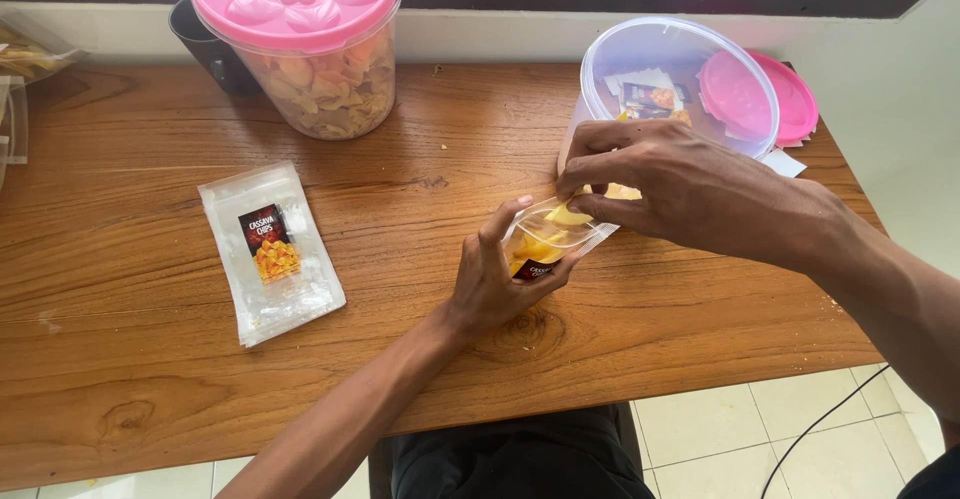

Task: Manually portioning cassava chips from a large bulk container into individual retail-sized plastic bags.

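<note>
My left hand (497, 281) grips a small clear plastic pouch (545, 244) with a dark label, holding it upright just above the wooden table (420, 209). Yellow chips show inside it. My right hand (672, 187) pinches a yellow chip (568, 216) at the pouch's open mouth. Right behind that hand stands an open clear plastic tub (678, 79) with small printed labels inside.
A clear jar with a pink flower-pattern lid (300, 39) holds chips at the back. A stack of flat empty labelled pouches (270, 251) lies at left. A pink lid (770, 94) rests behind the tub. More bagged chips (25, 59) sit far left. A cable (820, 424) crosses the tiled floor.
</note>
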